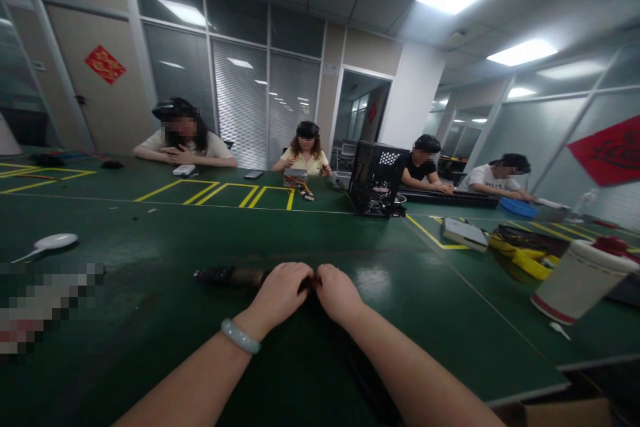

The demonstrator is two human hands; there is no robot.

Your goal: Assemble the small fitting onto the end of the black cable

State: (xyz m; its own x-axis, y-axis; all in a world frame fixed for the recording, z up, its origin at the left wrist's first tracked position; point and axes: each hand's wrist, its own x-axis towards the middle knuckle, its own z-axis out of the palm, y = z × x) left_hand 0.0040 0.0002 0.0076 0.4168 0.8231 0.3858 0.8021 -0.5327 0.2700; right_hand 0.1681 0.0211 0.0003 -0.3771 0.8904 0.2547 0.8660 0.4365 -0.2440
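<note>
A dark, rod-shaped tool with a narrow tip and a brownish middle, which looks like an electric screwdriver (241, 277), lies on the green table, pointing left. My left hand (286, 285) is closed over its right end, with a pale bangle (241, 336) on the wrist. Fingertips almost touching it, my right hand (338, 293) is closed in a pinch. What sits between its fingers is hidden. A dark cord (367, 373) runs under my right forearm towards me; where it joins the tool cannot be seen.
Across the green table (165, 230) sit several people in head-worn gear. A black computer case (377, 180) stands at the far middle, beside a power supply with cables (297, 178). Right: a silver box (464, 233), yellow tray (535, 265), cream canister (580, 283). Left: a white spoon (56, 241).
</note>
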